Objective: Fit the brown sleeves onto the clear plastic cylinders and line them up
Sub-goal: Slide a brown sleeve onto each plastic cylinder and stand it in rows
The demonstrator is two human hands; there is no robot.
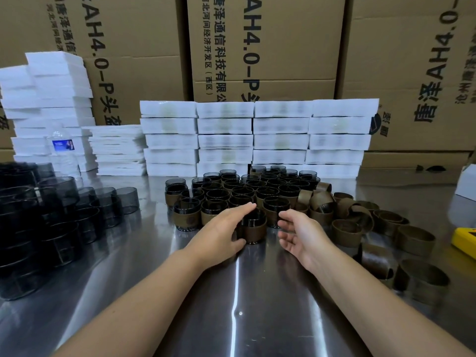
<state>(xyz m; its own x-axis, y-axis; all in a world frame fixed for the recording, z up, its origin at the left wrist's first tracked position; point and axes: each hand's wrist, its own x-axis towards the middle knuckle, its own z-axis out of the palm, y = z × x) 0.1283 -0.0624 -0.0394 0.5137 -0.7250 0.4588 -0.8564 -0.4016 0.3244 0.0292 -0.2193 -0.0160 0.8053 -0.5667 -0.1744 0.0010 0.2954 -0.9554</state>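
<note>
The hands met at centre frame: the left hand (221, 228) lay with straight fingers against the left side of a sleeved cylinder (253, 229) standing on the steel table (206, 292), while the right hand (300, 234) hovered just right of it, palm open, holding nothing. Behind stood rows of sleeved cylinders (242, 191); loose brown sleeves (360, 222) lay at right, bare cylinders (64, 210) at left.

The cylinder stack (23, 228) at nine o'clock is blurring and running off the edge. A yellow object (463, 240) at three o'clock is being cropped. The left hand (221, 228) is hiding one side of a sleeved cylinder (253, 229).
</note>
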